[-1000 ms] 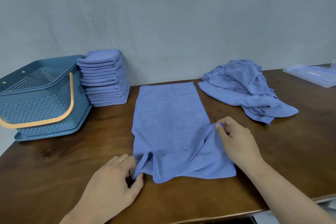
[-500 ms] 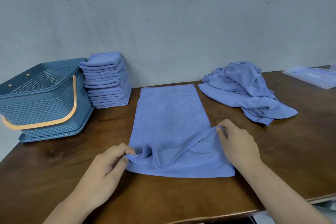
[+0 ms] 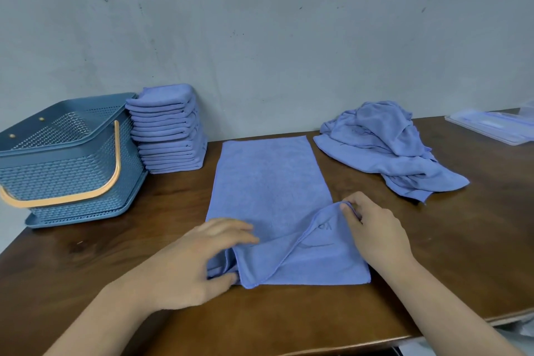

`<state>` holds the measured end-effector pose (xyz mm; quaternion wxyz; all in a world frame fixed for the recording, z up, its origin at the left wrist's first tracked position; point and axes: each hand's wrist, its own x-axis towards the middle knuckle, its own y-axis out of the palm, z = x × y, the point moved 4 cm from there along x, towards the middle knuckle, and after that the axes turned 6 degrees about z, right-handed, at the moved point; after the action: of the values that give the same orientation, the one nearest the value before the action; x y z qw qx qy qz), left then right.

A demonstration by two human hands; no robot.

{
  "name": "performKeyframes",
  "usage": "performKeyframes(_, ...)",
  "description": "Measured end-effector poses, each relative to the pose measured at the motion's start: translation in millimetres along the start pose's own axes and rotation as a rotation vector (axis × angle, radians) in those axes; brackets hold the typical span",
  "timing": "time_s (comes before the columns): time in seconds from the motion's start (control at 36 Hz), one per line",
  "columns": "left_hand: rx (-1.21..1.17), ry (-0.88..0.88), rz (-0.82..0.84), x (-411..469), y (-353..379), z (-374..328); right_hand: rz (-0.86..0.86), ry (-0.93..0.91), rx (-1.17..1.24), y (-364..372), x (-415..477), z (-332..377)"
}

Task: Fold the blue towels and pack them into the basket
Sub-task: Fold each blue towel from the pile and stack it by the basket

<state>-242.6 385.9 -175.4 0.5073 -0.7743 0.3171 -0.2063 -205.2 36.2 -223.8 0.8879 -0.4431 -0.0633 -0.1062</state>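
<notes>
The right hand (image 3: 375,235) lies knuckles up, wrist low to the table (image 3: 289,315), with thumb and forefinger closed on the right edge of the spread blue towel (image 3: 268,182), lifting that edge into a small peak. From this pinch a ridge of cloth runs diagonally down toward the left hand (image 3: 196,266). That hand reaches in palm down with blurred, fairly straight fingers laid over the towel's near-left part and the thumb against the bunched corner below them; whether it truly clamps the cloth cannot be told. The rest of the towel lies flat, stretching away from both grips toward the wall. Beyond the right pinch and further right sits the heap of unfolded towels (image 3: 384,147); far off left of the left hand stand the stack of folded towels (image 3: 167,130) and, touching it, the basket (image 3: 72,173). Half a second ago the left hand held its corner raised in a clear pinch with a sagging loop between the hands; now it has shifted rightward onto the towel and the corner is bunched low, while the right pinch has kept its place.
</notes>
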Motion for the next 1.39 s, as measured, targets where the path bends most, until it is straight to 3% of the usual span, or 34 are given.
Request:
performKeyframes(0.08, -0.015, 0.000, -0.056, 12.8, -1.4, -5.8, 0.021, -0.031, 0.125, -3.9, -0.5, 3.3)
performKeyframes(0.14, -0.199, -0.062, -0.115, 17.2, -5.8, -4.4, 0.037, -0.060, 0.253, -10.0, -0.1, 8.1)
performKeyframes(0.31, -0.636, -0.207, -0.565, 32.8, -39.1, 28.2, -0.060, -0.133, 0.451, -33.5, 32.4, 34.7)
performKeyframes(0.42, -0.633, -0.368, -0.782, 59.1, -63.0, 65.7, -0.116, -0.163, 0.405, -39.1, 85.5, 54.6)
performKeyframes(0.5, -0.532, -0.446, -0.823, 90.7, -83.2, 90.9, -0.162, -0.186, 0.327, -35.3, 136.6, 63.7)
performKeyframes(0.64, -0.376, -0.548, -0.788, 150.9, -102.2, 141.7, -0.170, -0.165, 0.143, -14.5, 218.5, 66.7)
performKeyframes(0.72, -0.358, -0.677, -0.760, 178.0, -98.2, 168.9, -0.051, -0.105, 0.009, 13.5, 253.2, 60.0)
performKeyframes(0.81, -0.183, -0.721, -0.703, 198.2, -82.6, 167.1, 0.033, -0.093, -0.156, 42.9, 263.4, 53.3)
performKeyframes(0.86, -0.022, -0.648, -0.578, 207.7, -65.0, 149.4, 0.101, -0.153, -0.204, 60.3, 258.2, 53.8)
performKeyframes(0.92, 0.107, -0.544, -0.351, 213.1, -42.7, 134.5, 0.171, -0.196, -0.212, 76.7, 247.4, 53.4)
performKeyframes(1.03, 0.145, -0.481, 0.023, 209.0, -3.2, 134.4, 0.401, -0.237, -0.352, 107.4, 215.3, 48.4)
performKeyframes(1.17, 0.172, -0.495, 0.070, 182.0, 9.6, 121.6, 0.547, -0.247, -0.437, 102.3, 178.8, 47.4)
performKeyframes(1.39, 0.196, -0.497, 0.034, 125.4, 33.6, 70.1, 0.542, -0.270, -0.443, 81.2, 107.0, 50.7)
